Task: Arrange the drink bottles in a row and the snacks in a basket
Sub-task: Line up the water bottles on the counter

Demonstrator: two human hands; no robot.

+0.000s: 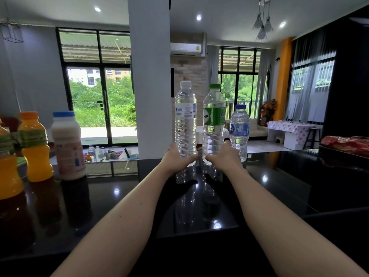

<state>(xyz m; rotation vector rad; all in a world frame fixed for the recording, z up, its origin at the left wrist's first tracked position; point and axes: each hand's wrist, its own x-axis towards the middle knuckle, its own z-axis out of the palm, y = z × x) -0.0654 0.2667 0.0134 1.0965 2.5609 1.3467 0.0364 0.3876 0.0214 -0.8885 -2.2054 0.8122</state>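
My left hand [177,157] grips the base of a clear water bottle with a white cap [185,118]. My right hand [223,156] grips the base of a water bottle with a green cap and green label [214,120]. Both stand upright side by side near the far edge of the glossy black counter [119,196]. Just right of them stands a smaller water bottle with a blue cap [239,130]. At the left stand a milky bottle with a blue cap [68,144] and two orange juice bottles [36,146], [8,164]. Red snack packs [347,143] lie in a dark basket at the right.
A white pillar [151,76] rises behind the counter's far edge. Beyond it lie a lower surface with small bottles and a kettle [111,154], glass doors, and a covered table [293,126] with a stool.
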